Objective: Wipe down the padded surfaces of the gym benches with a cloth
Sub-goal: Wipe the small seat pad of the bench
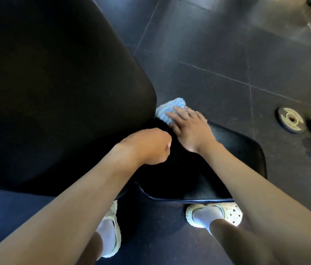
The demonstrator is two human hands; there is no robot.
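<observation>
Head view: black bench pad (pixel 236 155), dark floor tiles (pixel 217 44), possibly rubber.

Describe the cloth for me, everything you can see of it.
The cloth is striped light blue and white and looks like soft towelling. It lies bunched or folded into a small wad at the far end of the black seat pad, beside the edge of the big black backrest pad. The right hand presses on it with straight fingers, covering its near part. The left hand, curled, does not touch it.
</observation>
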